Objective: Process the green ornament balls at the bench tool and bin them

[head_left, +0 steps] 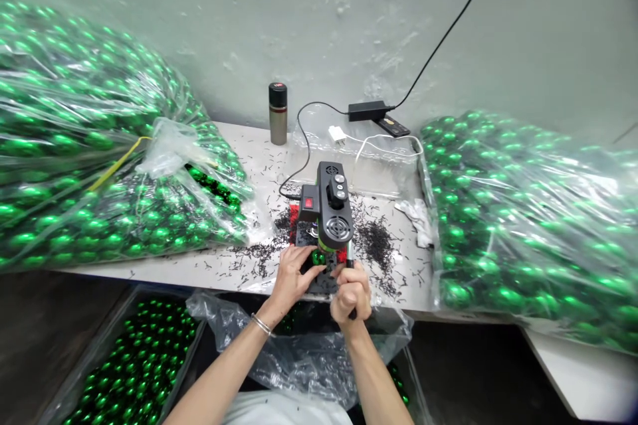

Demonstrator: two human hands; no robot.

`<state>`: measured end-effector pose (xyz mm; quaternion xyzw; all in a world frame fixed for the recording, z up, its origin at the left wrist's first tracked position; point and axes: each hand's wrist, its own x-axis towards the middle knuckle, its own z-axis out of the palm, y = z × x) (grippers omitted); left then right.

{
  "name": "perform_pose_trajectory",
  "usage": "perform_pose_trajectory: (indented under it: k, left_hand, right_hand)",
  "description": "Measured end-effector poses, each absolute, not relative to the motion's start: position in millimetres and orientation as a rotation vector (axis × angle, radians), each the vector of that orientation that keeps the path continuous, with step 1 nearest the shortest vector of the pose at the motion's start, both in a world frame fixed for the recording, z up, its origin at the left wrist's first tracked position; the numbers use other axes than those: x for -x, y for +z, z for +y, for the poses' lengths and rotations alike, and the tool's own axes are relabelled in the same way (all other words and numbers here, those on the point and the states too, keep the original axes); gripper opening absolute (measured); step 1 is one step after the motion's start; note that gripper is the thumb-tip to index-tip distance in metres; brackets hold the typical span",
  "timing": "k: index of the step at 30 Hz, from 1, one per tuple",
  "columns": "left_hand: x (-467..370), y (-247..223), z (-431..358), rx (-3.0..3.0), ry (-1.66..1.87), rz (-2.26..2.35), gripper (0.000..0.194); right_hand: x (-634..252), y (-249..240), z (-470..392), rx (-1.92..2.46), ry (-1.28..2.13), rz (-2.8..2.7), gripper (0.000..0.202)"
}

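A small black bench press machine (325, 196) with a red switch stands in the middle of the table. Under its head is a shiny green ball (318, 257), pinched between the thumb and fingers of my left hand (293, 273). My right hand (351, 292) is wrapped round the black-gripped lever (350, 257) on the machine's right side. Small black pieces (376, 242) lie in heaps on both sides of the base. Red patches show beside the base, partly covered by the machine and my hands.
Large clear bags of green balls flank me, one on the left (100, 166) and one on the right (518, 219). A bottle (278, 116), a power adapter (369, 110), a phone-like black slab (393, 125) and a white glove (419, 220) are behind. Below left sits a bin of balls (134, 358).
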<state>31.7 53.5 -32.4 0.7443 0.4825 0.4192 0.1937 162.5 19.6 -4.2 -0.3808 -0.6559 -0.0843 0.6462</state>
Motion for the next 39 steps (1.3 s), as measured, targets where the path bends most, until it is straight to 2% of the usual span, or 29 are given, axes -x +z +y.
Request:
perform_pose_trajectory:
  k: [5, 11, 15, 19, 20, 21, 24, 26, 28, 31, 37, 39]
  left_hand:
    - [-32, -33, 55, -2.066, 1.184, 1.348, 0.026]
    - [-31, -30, 50, -2.039, 1.271, 1.34, 0.029]
    - [-17, -26, 7, -2.208, 1.277, 1.125, 0.04]
    - [-3, -29, -25, -2.378, 1.155, 1.021, 0.068]
    - [2, -28, -22, -2.382, 1.179, 1.052, 0.069]
    - [8, -25, -13, -2.374, 1.219, 1.108, 0.064]
    - [36, -2, 40, -2.263, 1.236, 1.515, 0.03]
    - [58, 18, 84, -2.101, 1.014, 1.911, 0.025]
    - [78, 35, 124, -2.025, 0.926, 2.027, 0.023]
    - [97, 43, 160, -1.94, 0.785, 2.07, 0.01]
    - [108, 41, 167, -1.761, 0.699, 1.967, 0.01]
    - [107, 45, 163, -1.724, 0.761, 1.9, 0.022]
  right_hand:
    - [-165, 11, 18, 0.84, -0.197, -1.571, 0.03]
    - [-164, 86, 11, 1.012, -0.045, -1.449, 0.028]
    - [-163, 114, 10, 1.05, 0.063, -1.467, 0.029]
    - [-160, 100, 9, 1.007, 0.023, -1.43, 0.029]
    - [-160, 95, 9, 0.997, 0.016, -1.424, 0.03]
    - [-159, 91, 9, 0.989, 0.01, -1.418, 0.031]
    - [-158, 85, 9, 0.974, -0.003, -1.413, 0.032]
    - [-159, 85, 9, 0.967, -0.01, -1.409, 0.032]
    - [-159, 85, 9, 0.963, -0.016, -1.407, 0.032]
    - [-158, 86, 9, 0.965, -0.01, -1.41, 0.032]
    - [-159, 83, 9, 0.981, 0.0, -1.408, 0.032]
    - [-160, 82, 9, 0.98, 0.001, -1.415, 0.031]
